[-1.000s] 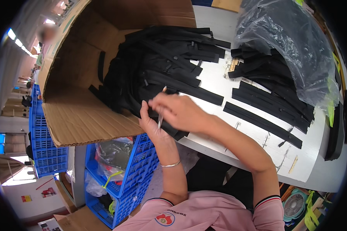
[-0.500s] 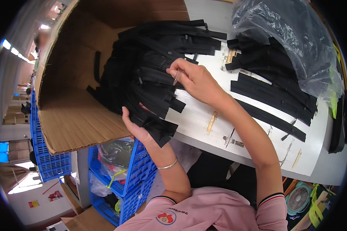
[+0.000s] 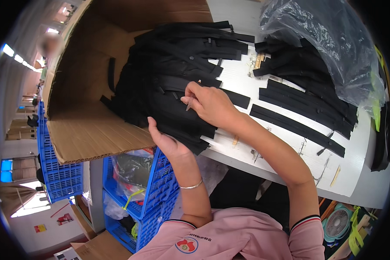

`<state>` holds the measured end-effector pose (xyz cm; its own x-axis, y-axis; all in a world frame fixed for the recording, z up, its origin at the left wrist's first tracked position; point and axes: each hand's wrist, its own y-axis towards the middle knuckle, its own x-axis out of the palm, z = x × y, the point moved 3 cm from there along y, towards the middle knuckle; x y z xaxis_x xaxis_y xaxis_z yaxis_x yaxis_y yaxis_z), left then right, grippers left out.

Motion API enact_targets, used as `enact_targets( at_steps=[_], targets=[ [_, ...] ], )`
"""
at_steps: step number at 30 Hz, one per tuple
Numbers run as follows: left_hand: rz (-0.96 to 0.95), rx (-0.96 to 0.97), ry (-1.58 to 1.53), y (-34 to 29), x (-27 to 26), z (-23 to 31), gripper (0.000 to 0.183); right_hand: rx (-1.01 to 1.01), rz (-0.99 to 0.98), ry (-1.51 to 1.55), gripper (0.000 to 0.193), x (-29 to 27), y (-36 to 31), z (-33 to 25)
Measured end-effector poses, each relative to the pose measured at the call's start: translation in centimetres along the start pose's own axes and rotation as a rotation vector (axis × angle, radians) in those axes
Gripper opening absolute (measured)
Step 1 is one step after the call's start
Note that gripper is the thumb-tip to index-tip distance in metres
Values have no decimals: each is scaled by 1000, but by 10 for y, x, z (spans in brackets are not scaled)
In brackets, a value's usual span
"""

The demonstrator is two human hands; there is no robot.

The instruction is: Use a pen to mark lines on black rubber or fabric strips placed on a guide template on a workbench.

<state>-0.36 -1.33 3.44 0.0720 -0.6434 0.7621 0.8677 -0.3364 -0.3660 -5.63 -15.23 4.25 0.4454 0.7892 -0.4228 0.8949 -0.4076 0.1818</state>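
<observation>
Although the right hand (image 3: 210,104) hides part of it, the pile of black fabric zipper strips (image 3: 160,65) is plainly located: it lies partly inside an open brown corrugated cardboard box (image 3: 91,136) and partly across a white desk (image 3: 325,171). Right-hand fingers are closed on a small, slim, metallic-looking tool (image 3: 189,104), its kind indeterminable, held over the strips. The left hand (image 3: 167,141) is at the pile's near edge, thumb raised; its other fingers are hidden beneath the strips, so their grip cannot be determined.

The box's near flap stands left of the left hand. The right forearm crosses above the desk and covers part of its surface. Further right lies a second group of black zipper strips (image 3: 305,106), its far portion beneath a clear plastic bag (image 3: 320,47). Blue plastic lattice crates (image 3: 164,175) stand below the box, and a pale green round fan (image 3: 337,223) is at lower right.

Compared with half a second earlier, the right hand is lower and closer to the left. Strip ends formerly bunched beside the left wrist now extend farther right.
</observation>
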Motion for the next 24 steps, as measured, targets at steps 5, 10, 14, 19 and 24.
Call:
enact_targets(
  at_steps=[5, 10, 14, 19, 24],
  targets=[
    [13, 216, 84, -15, 7, -3, 64, -8, -62, -11, 34, 14, -2, -11],
    [-28, 326, 252, -15, -1, -10, 103, 161, -94, -29, 63, 20, 6, -20],
    [-42, 330, 240, -9, -16, -6, 116, 214, -170, -23, 77, 28, 14, -32],
    [-96, 345, 252, -17, -1, 2, 119, 182, -202, -84, 75, 31, 17, -24],
    [-249, 290, 276, -14, -8, 8, 112, 207, -204, -164, 75, 47, 18, -36]
  ],
)
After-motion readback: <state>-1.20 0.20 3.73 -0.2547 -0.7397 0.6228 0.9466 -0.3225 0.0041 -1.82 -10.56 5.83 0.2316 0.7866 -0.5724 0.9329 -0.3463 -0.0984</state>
